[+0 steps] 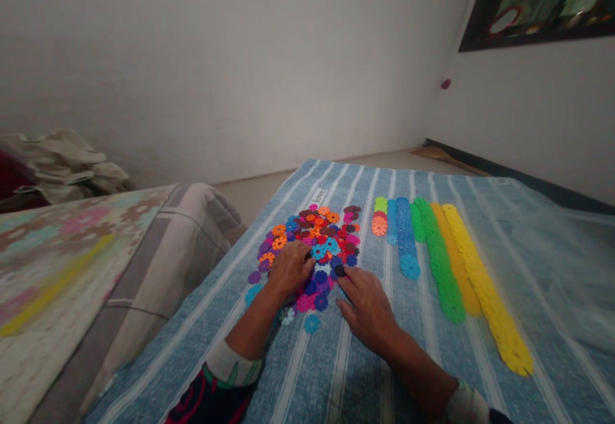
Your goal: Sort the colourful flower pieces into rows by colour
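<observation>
A pile of colourful snowflake-shaped plastic discs (321, 232) lies on the striped cloth, with orange, red, purple, blue and brown pieces mixed together. My left hand (291, 267) rests over the pile's left side, fingers bent and slightly apart, beside a light blue disc (318, 252). What lies under its fingertips is hidden. At the pile's right edge, my right hand (368, 302) has its index finger stretched out, touching a dark disc (340, 271). Its thumb stands apart from that finger.
Right of the pile, discs lie in overlapping rows by colour: a short mixed row (380, 218), a blue row (406, 235), a green row (441, 267) and a yellow row (485, 286). Clear plastic (562, 264) lies farther right. A cloth-covered surface (139, 270) stands left.
</observation>
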The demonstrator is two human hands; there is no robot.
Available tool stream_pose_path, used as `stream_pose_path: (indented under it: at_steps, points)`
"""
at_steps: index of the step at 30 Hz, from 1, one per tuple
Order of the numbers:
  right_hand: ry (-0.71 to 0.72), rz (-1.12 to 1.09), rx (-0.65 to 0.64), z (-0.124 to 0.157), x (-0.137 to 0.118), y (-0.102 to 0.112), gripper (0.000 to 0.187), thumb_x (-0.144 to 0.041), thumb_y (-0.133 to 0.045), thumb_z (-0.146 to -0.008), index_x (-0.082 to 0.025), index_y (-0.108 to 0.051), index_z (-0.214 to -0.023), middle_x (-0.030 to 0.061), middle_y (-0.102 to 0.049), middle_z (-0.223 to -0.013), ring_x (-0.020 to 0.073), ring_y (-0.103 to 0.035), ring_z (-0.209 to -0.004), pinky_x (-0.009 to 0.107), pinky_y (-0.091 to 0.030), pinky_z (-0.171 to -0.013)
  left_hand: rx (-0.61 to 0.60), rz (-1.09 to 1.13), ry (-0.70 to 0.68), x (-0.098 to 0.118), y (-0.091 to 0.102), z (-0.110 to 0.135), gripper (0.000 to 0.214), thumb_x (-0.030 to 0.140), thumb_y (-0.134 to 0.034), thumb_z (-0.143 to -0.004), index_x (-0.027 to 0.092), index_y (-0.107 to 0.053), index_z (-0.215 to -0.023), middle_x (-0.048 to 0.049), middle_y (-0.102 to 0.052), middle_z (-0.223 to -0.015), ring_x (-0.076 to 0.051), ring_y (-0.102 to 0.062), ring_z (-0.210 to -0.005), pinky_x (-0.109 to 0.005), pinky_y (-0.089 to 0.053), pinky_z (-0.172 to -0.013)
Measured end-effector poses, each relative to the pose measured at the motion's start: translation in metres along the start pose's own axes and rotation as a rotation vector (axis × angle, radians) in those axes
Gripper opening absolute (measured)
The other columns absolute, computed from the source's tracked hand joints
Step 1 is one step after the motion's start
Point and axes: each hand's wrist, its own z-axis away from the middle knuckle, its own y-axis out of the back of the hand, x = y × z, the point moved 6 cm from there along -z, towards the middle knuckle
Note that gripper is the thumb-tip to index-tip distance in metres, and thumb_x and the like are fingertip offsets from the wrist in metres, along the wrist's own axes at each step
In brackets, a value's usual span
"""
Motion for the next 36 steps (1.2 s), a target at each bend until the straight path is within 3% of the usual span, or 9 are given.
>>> stream_pose_path:
  at_steps: [3,7,10,14,21,28,36]
  points:
    - [-0.006,-0.016,0.003,-0.001,0.000,0.001,0.035,-0.017,-0.061,-0.083,-0.018,-0.060,-0.118,0.0144,-0.056,-0.130,0.0296,-0.050,-0.120,0.050,-0.041,-0.099,-0.047,0.058,-0.085,0.010,0.001,0.003,0.016,0.030,-0.057,-0.084,0.017,-0.066,-0.085,-0.0085,-0.064,-0.092,-0.023,-0.058,-0.093,-0.034,-0.043,-0.083]
    - [-0.007,-0.014,0.015,-0.002,0.000,0.003,0.037,-0.016,-0.061,-0.083,-0.016,-0.059,-0.120,0.0154,-0.057,-0.128,0.0293,-0.051,-0.118,0.048,-0.043,-0.098,-0.210,0.102,-0.207,0.024,-0.003,0.009,0.025,0.035,-0.069,-0.076,0.018,-0.069,-0.093,-0.0075,-0.064,-0.097,-0.023,-0.058,-0.096,-0.033,-0.044,-0.086]
    - [-0.002,-0.006,0.031,-0.001,-0.001,0.004,0.037,-0.015,-0.062,-0.082,-0.014,-0.060,-0.119,0.0161,-0.058,-0.128,0.0299,-0.051,-0.117,0.048,-0.043,-0.098,-0.265,0.056,-0.216,0.028,-0.005,0.012,0.032,0.037,-0.072,-0.074,0.018,-0.069,-0.099,-0.0087,-0.064,-0.102,-0.025,-0.057,-0.100,-0.035,-0.045,-0.087]
    - [0.002,-0.011,0.045,-0.001,0.000,0.003,0.036,-0.016,-0.062,-0.083,-0.017,-0.060,-0.118,0.0153,-0.058,-0.128,0.0297,-0.052,-0.117,0.049,-0.043,-0.098,-0.277,0.007,-0.210,0.026,-0.005,0.013,0.024,0.030,-0.067,-0.076,0.018,-0.069,-0.097,-0.0091,-0.065,-0.102,-0.025,-0.058,-0.100,-0.034,-0.046,-0.087]
    - [0.006,-0.001,0.050,-0.002,-0.001,0.004,0.034,-0.016,-0.062,-0.083,-0.016,-0.060,-0.116,0.0154,-0.058,-0.127,0.0297,-0.052,-0.115,0.049,-0.043,-0.098,-0.181,-0.017,-0.112,0.017,0.000,0.009,0.016,0.026,-0.063,-0.077,0.017,-0.071,-0.088,-0.0091,-0.066,-0.095,-0.025,-0.059,-0.097,-0.033,-0.046,-0.083]
    - [0.016,-0.003,0.058,-0.001,0.001,0.002,0.035,-0.016,-0.062,-0.082,-0.017,-0.060,-0.117,0.0153,-0.057,-0.128,0.0296,-0.051,-0.118,0.050,-0.042,-0.099,0.041,-0.087,0.041,0.015,0.003,-0.004,0.025,0.031,-0.050,-0.091,0.014,-0.067,-0.093,-0.0119,-0.064,-0.098,-0.025,-0.056,-0.097,-0.034,-0.043,-0.087]
    - [-0.032,-0.021,0.153,0.003,0.005,0.001,0.040,-0.018,-0.059,-0.083,-0.015,-0.057,-0.123,0.0166,-0.058,-0.126,0.0299,-0.051,-0.119,0.049,-0.042,-0.100,0.015,-0.097,0.080,0.011,-0.007,-0.013,0.026,0.037,-0.054,-0.089,0.016,-0.067,-0.098,-0.0106,-0.063,-0.098,-0.024,-0.056,-0.096,-0.034,-0.042,-0.086]
